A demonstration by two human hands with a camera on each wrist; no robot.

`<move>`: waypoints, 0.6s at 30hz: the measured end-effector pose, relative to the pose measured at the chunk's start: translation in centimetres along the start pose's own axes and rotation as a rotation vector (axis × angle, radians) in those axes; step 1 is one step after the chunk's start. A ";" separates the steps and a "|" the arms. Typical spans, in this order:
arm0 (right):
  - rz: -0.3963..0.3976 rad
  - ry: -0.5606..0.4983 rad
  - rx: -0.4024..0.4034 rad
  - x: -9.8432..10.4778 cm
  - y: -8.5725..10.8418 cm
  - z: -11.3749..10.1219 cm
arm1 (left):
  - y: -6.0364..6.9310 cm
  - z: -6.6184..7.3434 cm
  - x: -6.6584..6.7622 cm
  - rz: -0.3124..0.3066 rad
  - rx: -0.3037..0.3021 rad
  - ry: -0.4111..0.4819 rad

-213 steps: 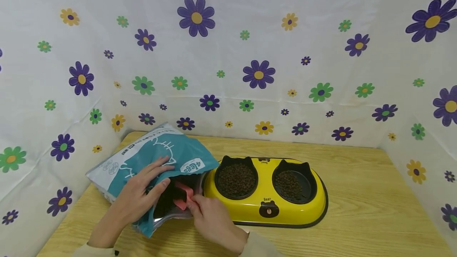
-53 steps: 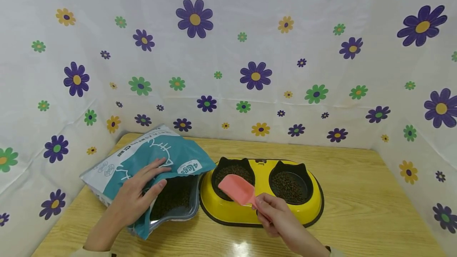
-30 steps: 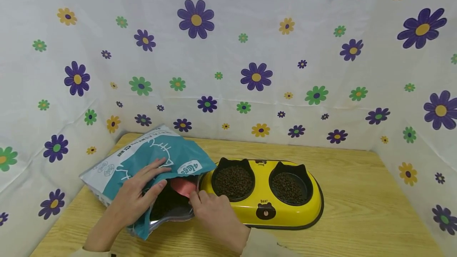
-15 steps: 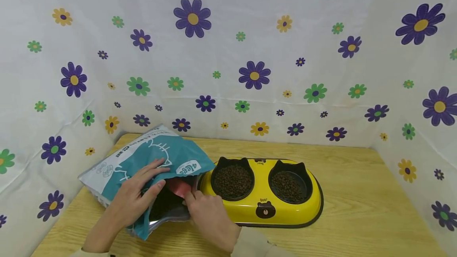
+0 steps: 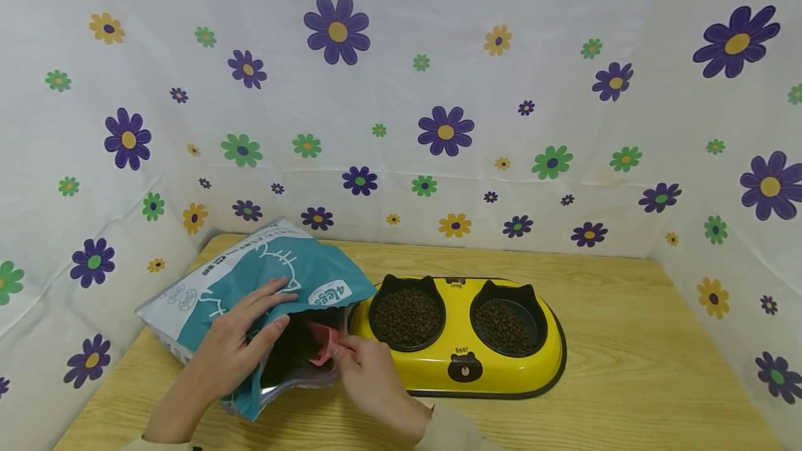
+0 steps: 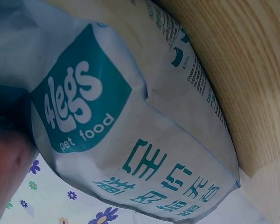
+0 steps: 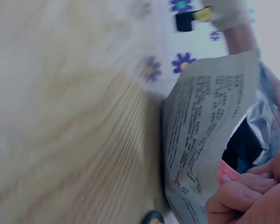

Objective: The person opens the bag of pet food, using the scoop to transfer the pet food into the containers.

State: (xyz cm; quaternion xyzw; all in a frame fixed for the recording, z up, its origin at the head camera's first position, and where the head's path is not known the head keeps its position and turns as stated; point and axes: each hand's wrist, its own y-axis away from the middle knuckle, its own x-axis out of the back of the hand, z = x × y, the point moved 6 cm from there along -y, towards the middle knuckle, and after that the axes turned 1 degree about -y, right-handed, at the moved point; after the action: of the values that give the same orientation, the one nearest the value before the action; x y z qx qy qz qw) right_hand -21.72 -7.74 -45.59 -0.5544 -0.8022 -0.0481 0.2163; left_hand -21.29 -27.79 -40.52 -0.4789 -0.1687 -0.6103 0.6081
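A teal and white pet food bag (image 5: 250, 284) lies on its side at the left, its mouth facing right and dark kibble (image 5: 288, 346) inside. My left hand (image 5: 241, 333) rests on the bag's top by the mouth, fingers extended over the teal panel and thumb along the opening. With its fingers curled round the handle, my right hand (image 5: 372, 381) holds a pink scoop (image 5: 324, 343), whose blade is in the mouth. The right wrist view shows only a sliver of pink between fingers and bag. In the left wrist view, the bag's printed side (image 6: 130, 130) fills most of the picture.
Right of the bag stands a yellow double feeder (image 5: 464, 312) with two black cat-eared bowls. The left bowl (image 5: 407, 315) looks fuller of kibble than the right bowl (image 5: 509, 322). Wooden tabletop (image 5: 639, 346) extends to the right; flowered cloth (image 5: 388, 89) hangs behind and at both sides.
Before, the right hand held the scoop over the feeder, then moved it left into the bag. Since half a second ago the scoop has turned in the mouth. The left hand stays put.
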 end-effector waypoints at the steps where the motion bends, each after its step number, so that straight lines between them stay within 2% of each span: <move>1: -0.011 -0.081 -0.051 0.0 0.0 0.3 | 0.0 0.0 0.0 -0.002 0.000 0.003; 6: -0.065 -0.401 -0.291 -0.2 0.4 1.3 | 0.1 0.0 -0.1 -0.015 0.011 0.007; 9: -0.089 -0.578 -0.389 -0.5 0.7 1.6 | 0.0 0.0 -0.1 -0.018 0.010 0.010; 13: -0.135 -0.759 -0.437 -0.6 0.9 1.7 | -0.1 -0.1 -0.1 -0.018 0.008 0.015; 18: -0.221 -0.836 -0.438 -0.2 1.4 1.9 | -0.1 -0.1 -0.1 -0.028 0.014 0.017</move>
State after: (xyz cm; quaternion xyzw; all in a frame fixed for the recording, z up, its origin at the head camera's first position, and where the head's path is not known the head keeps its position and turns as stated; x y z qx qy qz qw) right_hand -20.89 -6.81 -47.59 -0.4701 -0.8455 -0.0118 -0.2530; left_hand -21.50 -27.77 -40.63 -0.4670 -0.1746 -0.6214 0.6044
